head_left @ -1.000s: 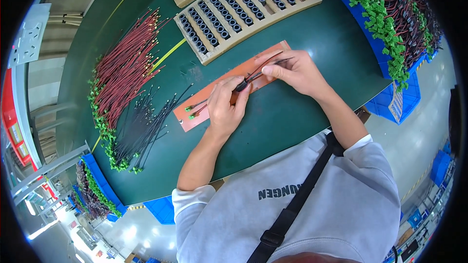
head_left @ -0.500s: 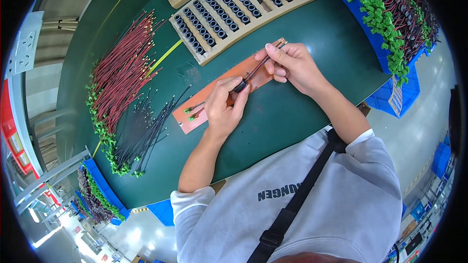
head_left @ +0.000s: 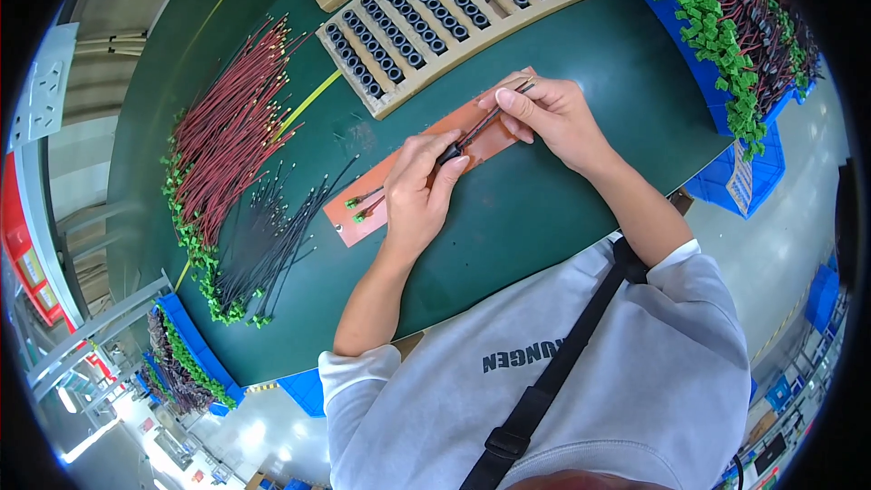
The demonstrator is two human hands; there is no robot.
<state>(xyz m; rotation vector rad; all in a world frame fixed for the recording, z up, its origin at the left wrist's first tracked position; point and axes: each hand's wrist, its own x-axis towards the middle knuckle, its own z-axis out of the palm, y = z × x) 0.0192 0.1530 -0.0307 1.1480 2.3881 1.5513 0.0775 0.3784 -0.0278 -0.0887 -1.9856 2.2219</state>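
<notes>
While a wooden tray (head_left: pixel 490 47) sits at twelve o'clock on the green table (head_left: pixel 644 82), pale floor (head_left: pixel 771 263) at four, wires (head_left: pixel 479 131) slant over the orange board (head_left: pixel 494 142). My left hand (head_left: pixel 419 183) pinches their black sleeve (head_left: pixel 451 152); my right hand (head_left: pixel 555 118), towards two, grips near their ends.

Some parts are slipping out of sight.
The left hand (head_left: pixel 415 189) is hiding part of the black core (head_left: pixel 450 153) and board (head_left: pixel 494 139); the right hand (head_left: pixel 555 122) is covering some of the wires (head_left: pixel 478 131), whose tips are showing too small to make out. The far tray (head_left: pixel 328 4) and right bin (head_left: pixel 673 36) are running past the top edge.
</notes>
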